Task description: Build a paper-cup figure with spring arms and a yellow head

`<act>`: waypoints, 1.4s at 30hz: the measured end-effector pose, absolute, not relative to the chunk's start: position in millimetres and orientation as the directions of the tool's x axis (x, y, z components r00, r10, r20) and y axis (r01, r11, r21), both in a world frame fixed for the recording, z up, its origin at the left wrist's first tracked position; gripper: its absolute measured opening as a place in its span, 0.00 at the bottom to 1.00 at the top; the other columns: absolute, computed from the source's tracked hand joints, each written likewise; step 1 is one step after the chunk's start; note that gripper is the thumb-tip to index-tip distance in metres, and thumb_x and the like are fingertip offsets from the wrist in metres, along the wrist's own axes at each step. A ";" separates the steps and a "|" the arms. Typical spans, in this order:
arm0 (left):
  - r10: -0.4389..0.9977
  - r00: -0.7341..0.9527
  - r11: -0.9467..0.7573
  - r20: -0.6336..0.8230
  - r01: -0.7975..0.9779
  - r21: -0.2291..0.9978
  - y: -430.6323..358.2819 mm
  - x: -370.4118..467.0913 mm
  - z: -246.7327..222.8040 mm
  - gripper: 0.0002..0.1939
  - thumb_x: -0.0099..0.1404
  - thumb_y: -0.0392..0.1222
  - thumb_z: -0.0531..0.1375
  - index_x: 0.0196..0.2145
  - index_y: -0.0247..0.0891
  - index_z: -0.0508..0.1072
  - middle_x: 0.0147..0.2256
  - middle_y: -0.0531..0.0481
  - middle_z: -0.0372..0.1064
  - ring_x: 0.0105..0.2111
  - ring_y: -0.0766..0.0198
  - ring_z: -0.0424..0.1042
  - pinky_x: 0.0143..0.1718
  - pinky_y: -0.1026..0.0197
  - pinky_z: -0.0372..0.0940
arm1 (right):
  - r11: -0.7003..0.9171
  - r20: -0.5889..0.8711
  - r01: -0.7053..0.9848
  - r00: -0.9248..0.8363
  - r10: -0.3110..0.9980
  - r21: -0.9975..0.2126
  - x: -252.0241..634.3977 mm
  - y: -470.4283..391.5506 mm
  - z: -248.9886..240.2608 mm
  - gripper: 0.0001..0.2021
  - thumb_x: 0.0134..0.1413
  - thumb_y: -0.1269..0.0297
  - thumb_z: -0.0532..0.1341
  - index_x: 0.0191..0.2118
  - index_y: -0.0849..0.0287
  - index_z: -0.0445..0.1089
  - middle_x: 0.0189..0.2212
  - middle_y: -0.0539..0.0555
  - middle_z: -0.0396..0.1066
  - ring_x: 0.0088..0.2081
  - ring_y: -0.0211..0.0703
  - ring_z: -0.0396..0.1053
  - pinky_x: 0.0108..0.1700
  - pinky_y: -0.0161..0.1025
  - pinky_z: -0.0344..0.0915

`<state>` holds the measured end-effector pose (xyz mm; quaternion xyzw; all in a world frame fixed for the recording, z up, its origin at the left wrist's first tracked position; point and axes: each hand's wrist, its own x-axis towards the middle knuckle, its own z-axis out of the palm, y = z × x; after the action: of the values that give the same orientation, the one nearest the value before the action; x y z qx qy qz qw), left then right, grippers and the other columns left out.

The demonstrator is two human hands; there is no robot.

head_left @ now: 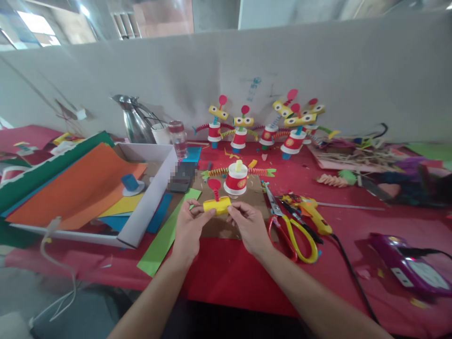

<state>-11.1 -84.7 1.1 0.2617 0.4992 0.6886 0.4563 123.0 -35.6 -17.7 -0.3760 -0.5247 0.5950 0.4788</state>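
Observation:
Between my two hands is a yellow paper tube point(219, 205), lying sideways, with a red spring-folded strip and red disc point(214, 184) rising from its top. My left hand point(190, 226) pinches the tube's left end, and my right hand point(249, 226) grips its right end. Just beyond it, a red and white paper cup point(236, 181) stands upside down on brown cardboard point(254, 212). Folded paper arms with green ends stick out from the cup's sides, and a pale yellow piece point(239, 165) sits on top.
Several finished cup figures point(243, 129) stand at the back. Left is a white box point(148, 207) of coloured paper. Scissors point(300, 240), a yellow glue gun point(316, 216) with its cord and a purple device point(411, 266) lie right. A steel jug point(136, 120) stands back left.

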 end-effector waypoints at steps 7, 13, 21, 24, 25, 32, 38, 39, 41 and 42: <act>0.891 -0.452 -0.090 -0.040 -0.263 0.961 -82.7 -7.9 -1.1 0.24 0.50 0.38 0.69 0.38 0.42 0.58 0.26 0.58 0.72 0.27 0.68 0.73 0.32 0.67 0.63 | -0.138 -0.027 -0.282 -0.365 0.930 -0.949 123.9 -34.6 -16.2 0.09 0.45 0.59 0.67 0.31 0.58 0.72 0.23 0.46 0.67 0.24 0.33 0.60 0.27 0.31 0.55; 0.890 -0.456 -0.093 0.019 -0.139 0.986 -86.1 -6.9 -6.7 0.22 0.53 0.40 0.68 0.40 0.41 0.60 0.28 0.56 0.71 0.30 0.67 0.71 0.34 0.66 0.62 | -0.081 -0.005 -0.234 -0.309 0.951 -0.969 120.5 -36.3 -19.2 0.10 0.44 0.58 0.69 0.28 0.60 0.75 0.21 0.46 0.67 0.25 0.33 0.59 0.28 0.32 0.56; 0.898 -0.434 -0.118 0.075 -0.072 0.990 -86.7 -14.3 -15.0 0.09 0.54 0.44 0.68 0.29 0.37 0.77 0.39 0.49 0.64 0.40 0.63 0.66 0.41 0.64 0.62 | -0.022 0.031 -0.203 -0.255 0.967 -0.979 121.6 -36.6 -19.6 0.13 0.43 0.55 0.69 0.25 0.61 0.73 0.17 0.44 0.61 0.22 0.32 0.54 0.25 0.33 0.52; 0.900 -0.432 -0.154 0.054 -0.201 0.967 -85.2 -16.3 -16.6 0.07 0.50 0.42 0.70 0.24 0.37 0.77 0.37 0.51 0.62 0.38 0.65 0.65 0.39 0.65 0.61 | -0.011 0.039 -0.182 -0.270 0.962 -0.983 122.0 -36.5 -20.3 0.13 0.45 0.55 0.69 0.24 0.60 0.72 0.16 0.44 0.61 0.22 0.33 0.55 0.26 0.33 0.52; 0.895 -0.444 -0.164 0.051 -0.220 0.962 -84.9 -17.0 -16.6 0.07 0.50 0.41 0.70 0.23 0.37 0.77 0.36 0.51 0.61 0.38 0.66 0.64 0.38 0.66 0.61 | -0.012 0.038 -0.178 -0.275 0.961 -0.984 122.1 -36.4 -20.0 0.13 0.45 0.55 0.69 0.24 0.60 0.73 0.16 0.44 0.62 0.21 0.33 0.56 0.27 0.34 0.52; 0.860 -0.508 -0.209 0.052 -0.258 0.943 -85.7 -18.5 -14.3 0.06 0.46 0.37 0.71 0.20 0.37 0.77 0.33 0.52 0.61 0.36 0.68 0.63 0.36 0.67 0.59 | 0.008 0.073 -0.202 -0.317 0.945 -0.979 122.4 -36.6 -17.2 0.12 0.47 0.56 0.68 0.25 0.59 0.74 0.17 0.45 0.64 0.22 0.34 0.57 0.29 0.34 0.54; 0.851 -0.485 -0.329 0.200 -0.196 0.924 -91.0 -17.2 -11.4 0.05 0.52 0.40 0.70 0.26 0.39 0.78 0.36 0.51 0.62 0.39 0.65 0.64 0.40 0.65 0.61 | -0.078 0.077 -0.417 -0.343 0.936 -0.906 126.1 -28.8 -19.4 0.08 0.49 0.59 0.67 0.28 0.58 0.74 0.21 0.46 0.66 0.25 0.34 0.59 0.31 0.33 0.56; 0.832 -0.498 -0.378 0.244 -0.188 0.906 -92.1 -17.6 -10.6 0.05 0.54 0.41 0.69 0.29 0.40 0.78 0.36 0.51 0.63 0.38 0.66 0.64 0.40 0.65 0.61 | -0.110 0.071 -0.464 -0.355 0.932 -0.879 127.6 -27.4 -18.0 0.07 0.49 0.59 0.68 0.29 0.57 0.74 0.24 0.47 0.68 0.26 0.34 0.60 0.32 0.33 0.57; 0.833 -0.491 -0.411 0.254 -0.242 0.879 -93.7 -18.3 -9.3 0.07 0.58 0.44 0.67 0.34 0.41 0.77 0.36 0.52 0.65 0.36 0.67 0.64 0.40 0.66 0.61 | -0.215 0.038 -0.517 -0.434 0.900 -0.828 130.9 -25.9 -14.0 0.07 0.49 0.59 0.67 0.32 0.56 0.74 0.29 0.49 0.70 0.29 0.37 0.64 0.34 0.34 0.60; 0.867 -0.447 -0.377 0.221 -0.297 0.877 -94.2 -18.5 -8.8 0.08 0.59 0.45 0.65 0.36 0.42 0.76 0.35 0.52 0.66 0.35 0.68 0.65 0.39 0.66 0.61 | -0.282 0.015 -0.520 -0.494 0.869 -0.807 132.6 -25.8 -12.0 0.07 0.49 0.59 0.67 0.32 0.56 0.73 0.30 0.50 0.71 0.30 0.38 0.65 0.35 0.36 0.62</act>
<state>-18.5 -94.2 -8.8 0.3549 0.4014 0.7500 0.3878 132.6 -25.8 -12.0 -0.2217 -0.3942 0.7693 0.4513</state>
